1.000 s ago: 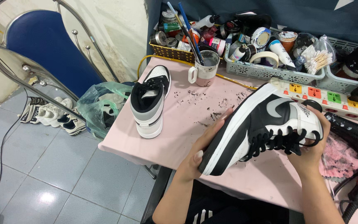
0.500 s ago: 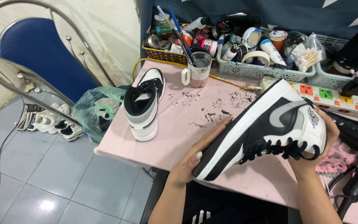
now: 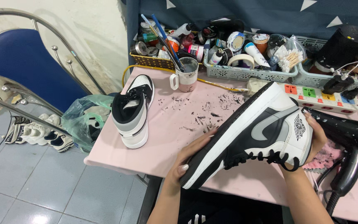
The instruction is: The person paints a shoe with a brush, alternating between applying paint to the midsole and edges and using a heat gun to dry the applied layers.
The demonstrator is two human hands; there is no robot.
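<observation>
Flanking held sneaker point(image 3: 262, 132): mug point(image 3: 186, 74), hairdryer point(image 3: 349, 137).

My one camera worn on the head, looking steeply down and forward over the pink table point(image 3: 175, 137), close to my hands, far baskets along the top edge, tiled floor at left

I am seeing labelled bottles and tubes point(image 3: 251, 52) standing in the pale basket point(image 3: 245, 74) at the table's back. A clear bag of cotton swabs point(image 3: 289, 56) is leaning beside them.
</observation>
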